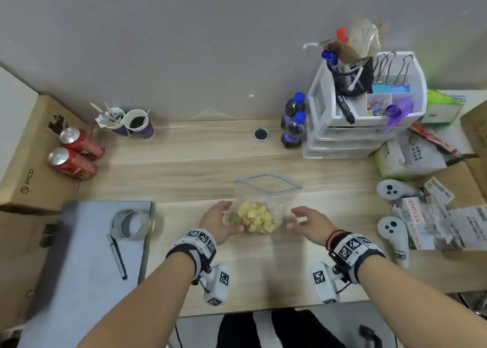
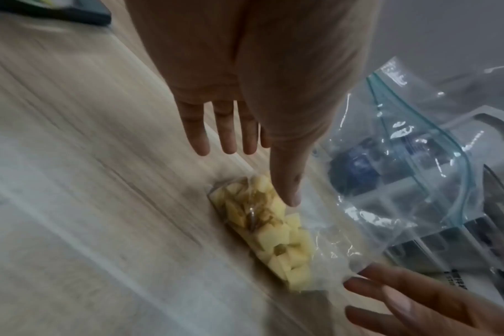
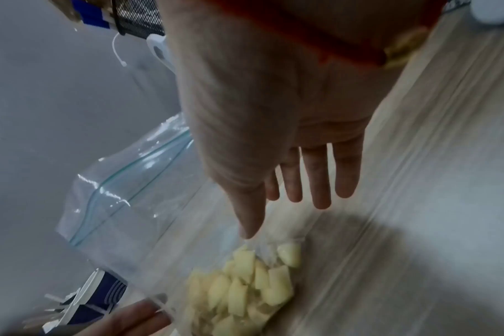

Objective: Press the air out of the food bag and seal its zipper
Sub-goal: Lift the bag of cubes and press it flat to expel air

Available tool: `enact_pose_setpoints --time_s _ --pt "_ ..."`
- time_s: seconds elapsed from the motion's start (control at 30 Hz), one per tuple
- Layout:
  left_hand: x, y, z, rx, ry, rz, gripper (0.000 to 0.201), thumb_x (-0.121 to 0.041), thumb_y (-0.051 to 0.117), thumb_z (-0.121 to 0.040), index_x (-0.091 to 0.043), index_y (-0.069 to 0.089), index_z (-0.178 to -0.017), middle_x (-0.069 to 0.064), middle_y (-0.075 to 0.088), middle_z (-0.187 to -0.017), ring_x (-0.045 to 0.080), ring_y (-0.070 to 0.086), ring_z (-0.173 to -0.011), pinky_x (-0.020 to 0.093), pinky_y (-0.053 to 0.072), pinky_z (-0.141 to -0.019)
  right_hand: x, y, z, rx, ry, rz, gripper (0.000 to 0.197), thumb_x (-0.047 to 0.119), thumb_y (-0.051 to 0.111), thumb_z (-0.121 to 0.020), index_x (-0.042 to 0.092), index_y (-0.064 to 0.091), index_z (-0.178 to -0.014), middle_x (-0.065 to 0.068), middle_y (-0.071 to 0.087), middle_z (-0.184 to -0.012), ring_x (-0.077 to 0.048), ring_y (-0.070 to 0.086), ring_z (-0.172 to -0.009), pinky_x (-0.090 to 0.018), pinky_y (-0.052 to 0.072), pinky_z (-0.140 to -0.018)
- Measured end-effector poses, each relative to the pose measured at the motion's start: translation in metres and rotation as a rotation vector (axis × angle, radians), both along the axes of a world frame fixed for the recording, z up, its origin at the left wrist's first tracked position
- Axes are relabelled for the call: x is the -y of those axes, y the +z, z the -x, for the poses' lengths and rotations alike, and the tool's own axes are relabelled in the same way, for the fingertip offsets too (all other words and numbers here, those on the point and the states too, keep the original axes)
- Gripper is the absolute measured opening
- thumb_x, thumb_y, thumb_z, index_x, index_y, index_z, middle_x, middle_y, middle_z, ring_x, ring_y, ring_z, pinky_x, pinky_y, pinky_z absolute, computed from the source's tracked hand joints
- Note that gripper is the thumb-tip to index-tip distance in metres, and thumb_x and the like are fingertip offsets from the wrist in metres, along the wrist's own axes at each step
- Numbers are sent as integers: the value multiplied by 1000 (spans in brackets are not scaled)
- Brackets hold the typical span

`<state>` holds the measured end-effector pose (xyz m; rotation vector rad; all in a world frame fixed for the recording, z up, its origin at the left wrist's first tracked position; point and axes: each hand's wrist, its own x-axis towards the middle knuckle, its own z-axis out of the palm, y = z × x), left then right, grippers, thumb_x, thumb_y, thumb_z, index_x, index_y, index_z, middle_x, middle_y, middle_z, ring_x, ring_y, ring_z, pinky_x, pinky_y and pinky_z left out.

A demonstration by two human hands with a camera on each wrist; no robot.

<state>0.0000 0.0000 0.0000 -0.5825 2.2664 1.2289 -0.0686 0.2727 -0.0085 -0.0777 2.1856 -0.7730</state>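
Observation:
A clear zipper bag (image 1: 266, 202) stands on the wooden table (image 1: 197, 168), with yellow food cubes (image 1: 255, 220) heaped at its bottom. Its blue zipper (image 1: 267, 183) gapes open at the top. My left hand (image 1: 224, 221) is beside the bag's left side and my right hand (image 1: 297, 220) beside its right side, both with straight, spread fingers. In the left wrist view the left thumb (image 2: 291, 195) reaches the bag (image 2: 403, 159) just above the cubes (image 2: 273, 231). In the right wrist view the right thumb (image 3: 248, 227) nears the plastic over the cubes (image 3: 245, 291). Neither hand holds anything.
Two red cans (image 1: 73, 152) and paper cups (image 1: 126, 122) stand at the back left. Purple bottles (image 1: 293, 126) and a white drawer organiser (image 1: 363, 115) stand at the back right. White controllers (image 1: 392, 189) and papers lie at the right. A grey board (image 1: 87, 255) with a tape roll and a pen lies at the left.

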Motion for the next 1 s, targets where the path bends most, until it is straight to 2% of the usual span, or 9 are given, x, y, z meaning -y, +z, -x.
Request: enact_pose_setpoints --time_s 0.17,0.3,0.43,0.53,0.63,0.67,0.73,0.9,1.0 --pt "2 -17 21 22 -4 -27 89 -34 89 -66 -16 43 -140 -1 53 -141 21 51 -128 42 42 -108 30 -23 10 55 -109 45 72 45 80 -71 21 50 -133 -2 59 -128 -21 61 -114 -42 45 -105" --pt "2 -26 32 53 -4 -47 84 -30 88 -67 -17 47 -138 -1 57 -137 20 52 -125 35 42 -106 44 -30 16 77 -173 114 60 31 83 -72 19 55 -124 -2 60 -119 -21 60 -112 -38 45 -105" --pt "0 -38 34 66 18 -73 77 -32 88 -66 -17 53 -134 -2 63 -128 17 58 -119 29 43 -101 45 -38 24 51 -210 168 50 26 82 -76 12 61 -119 -3 64 -109 -16 59 -98 -24 45 -87" --pt "-5 -43 36 38 54 -83 63 -34 84 -72 -17 59 -128 -2 65 -115 17 59 -107 28 44 -97 43 -49 30 12 -212 175 43 34 82 -75 13 68 -110 -2 69 -104 -14 61 -91 -25 48 -84" --pt "-12 -53 39 -6 107 -64 43 -46 75 -78 -9 69 -102 13 70 -95 32 61 -90 35 49 -87 44 -59 33 11 -260 261 34 31 82 -75 8 72 -100 -5 72 -98 -11 61 -83 -25 49 -81" --pt "-15 -55 39 -27 134 -67 38 -50 71 -79 -14 70 -88 14 69 -86 33 60 -83 35 49 -81 44 -61 34 13 -283 287 32 29 82 -76 5 73 -95 -8 73 -96 -12 61 -81 -27 50 -81" --pt "-21 -57 40 -52 210 -80 33 -51 65 -82 -19 73 -82 17 73 -86 31 63 -80 36 52 -83 47 -62 36 18 -316 311 23 26 80 -78 4 71 -83 -8 71 -85 -13 61 -76 -28 50 -78" --pt "-26 -60 47 42 422 -139 57 -55 47 -95 -4 69 -85 8 66 -79 22 62 -74 36 53 -80 46 -63 44 73 -370 369 36 32 72 -86 3 62 -68 -8 63 -67 -16 53 -59 -26 44 -61" --pt "-26 -59 52 78 552 -209 49 -52 48 -96 -9 61 -78 8 63 -76 20 58 -67 28 47 -67 46 -60 48 145 -438 421 29 31 67 -90 14 66 -67 -7 71 -71 -22 56 -58 -26 41 -52"
